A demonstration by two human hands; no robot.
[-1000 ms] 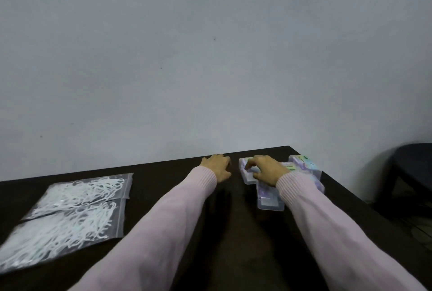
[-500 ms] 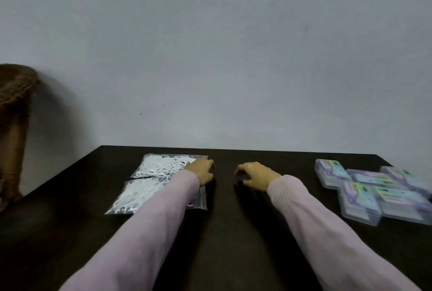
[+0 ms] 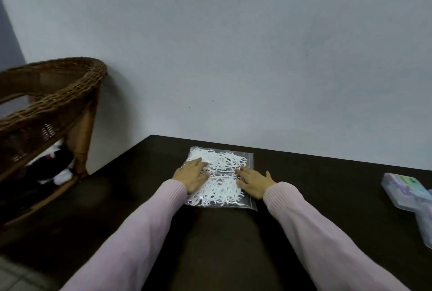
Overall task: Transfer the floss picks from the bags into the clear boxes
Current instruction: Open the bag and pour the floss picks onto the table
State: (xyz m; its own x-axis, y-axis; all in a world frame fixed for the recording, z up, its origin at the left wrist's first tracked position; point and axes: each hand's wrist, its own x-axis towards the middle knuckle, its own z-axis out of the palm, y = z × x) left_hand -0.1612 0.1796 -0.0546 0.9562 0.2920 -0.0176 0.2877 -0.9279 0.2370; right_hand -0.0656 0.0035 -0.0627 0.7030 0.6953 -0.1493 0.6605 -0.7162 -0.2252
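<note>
Clear plastic bags [image 3: 221, 175] of white floss picks [image 3: 224, 193] lie side by side on the dark table [image 3: 304, 173]. The left hand [image 3: 191, 175] and right hand [image 3: 253, 184] rest flat on them with fingers straight, gripping nothing, probably steadying them before opening. Boxes [image 3: 408, 193] wait well apart at right, labels unreadable.

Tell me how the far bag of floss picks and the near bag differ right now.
The far bag lies nearer the wall; the near bag lies nearer the person. The left hand rests across both, while the right hand covers mostly the near bag. The far bag shows more of its surface; the near bag is partly hidden by both hands. Both are clear zip bags, lying flat on the dark table, edge to edge, full of white picks.
</note>
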